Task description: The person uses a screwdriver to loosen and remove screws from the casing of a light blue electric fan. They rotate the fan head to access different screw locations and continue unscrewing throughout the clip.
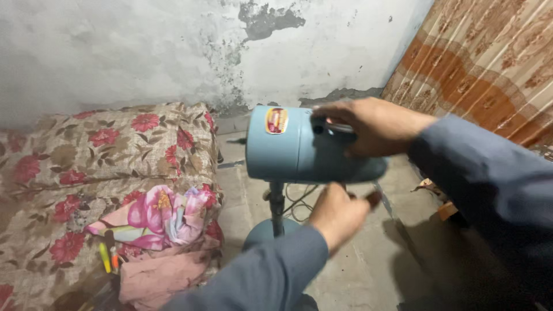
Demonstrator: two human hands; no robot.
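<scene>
Holding onto the back end of a blue fan motor housing point(299, 151), the right hand point(368, 125) comes in from the right side and sits on top of it, fingers curled over the upper rear edge and wrapped around something thin and light coloured there, though it's too small to tell what. The left hand point(340, 213) is just below the housing, near its underside at the back, closed into a loose fist with the thumb tip poking out to the right; can't really tell if it's pinching anything. So the housing basically sits between the two hands, right one above, left one under. It's mounted on a dark pole point(276, 207) going down to a round blue base point(266, 231) on the concrete floor point(357, 270), with a thin cord point(299, 198) looping behind the pole. Off to the left there's a stack of floral bedding point(109, 155) with a pink flowered cloth point(161, 216) bunched on it, well apart from both hands. Both sleeves are grey-blue.
</scene>
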